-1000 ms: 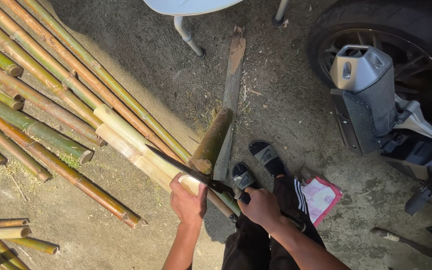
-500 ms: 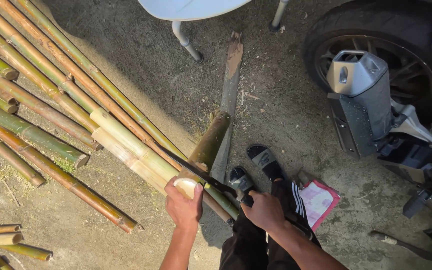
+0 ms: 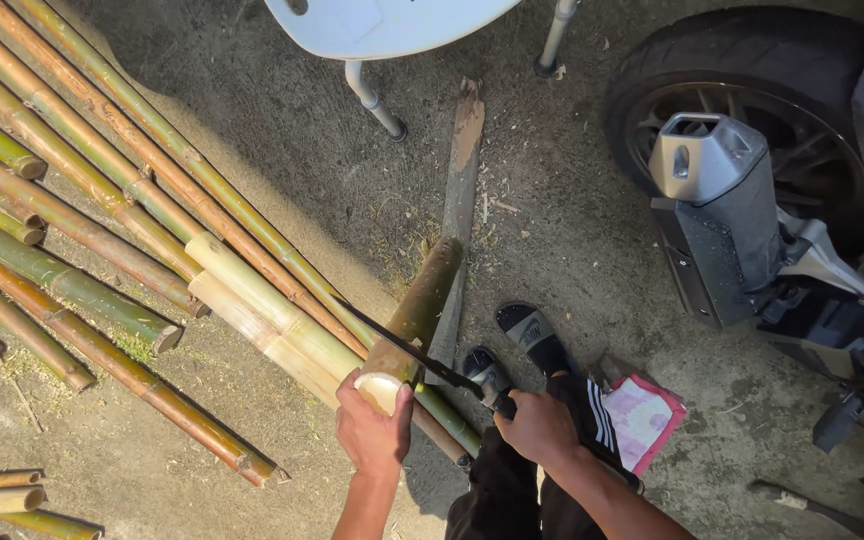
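The left hand [image 3: 372,432] has a closed grip around the cut end of a short bamboo piece [image 3: 414,315], propped on the dirt ground [image 3: 282,130]. The right hand [image 3: 540,428] is wrapped tight around the handle of a long knife [image 3: 407,350], whose blade lies across the bamboo's top. Bamboo poles [image 3: 102,200] lie along the ground's left side.

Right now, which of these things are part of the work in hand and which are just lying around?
In use:
left hand gripping the cut bamboo piece
right hand holding the dark blade across that piece

Lying about:
bamboo poles
wooden plank
white chair
motorbike
pink cloth
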